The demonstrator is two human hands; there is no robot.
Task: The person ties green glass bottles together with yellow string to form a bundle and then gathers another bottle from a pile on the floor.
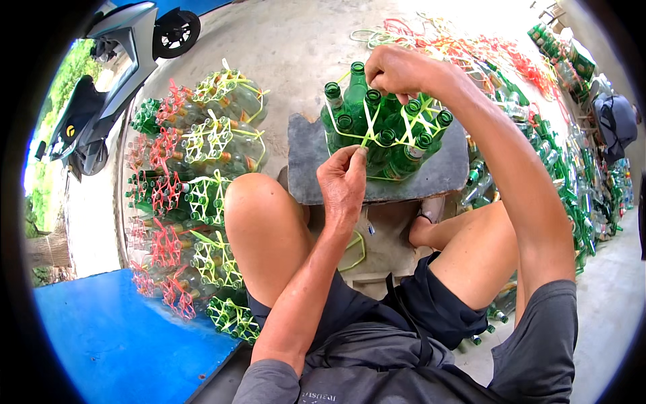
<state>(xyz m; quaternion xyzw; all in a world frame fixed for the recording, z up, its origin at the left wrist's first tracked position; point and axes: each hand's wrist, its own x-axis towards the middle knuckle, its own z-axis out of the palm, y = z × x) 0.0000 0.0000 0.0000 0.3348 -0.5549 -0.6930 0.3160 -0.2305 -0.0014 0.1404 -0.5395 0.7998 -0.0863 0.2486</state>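
Observation:
A cluster of several green glass bottles (397,160) stands upright on a dark low board (309,178) in front of me. Pale yellow-green plastic strapping (402,135) is laced around and between the bottle necks. My left hand (343,178) is at the near side of the cluster, thumb and fingers pinched on the strap just below the front necks. Over the far bottles, my right hand (400,71) is bent with its fingers closed near a neck. Its fingertips are partly hidden, so what they grip there does not show.
Tied bundles of bottles (222,145) with red and yellow straps line the left. Loose bottles (548,161) lie along the right. Tangled red and yellow strapping (464,50) lies on the floor beyond. A motorbike (111,81) stands far left, above a blue panel (128,337).

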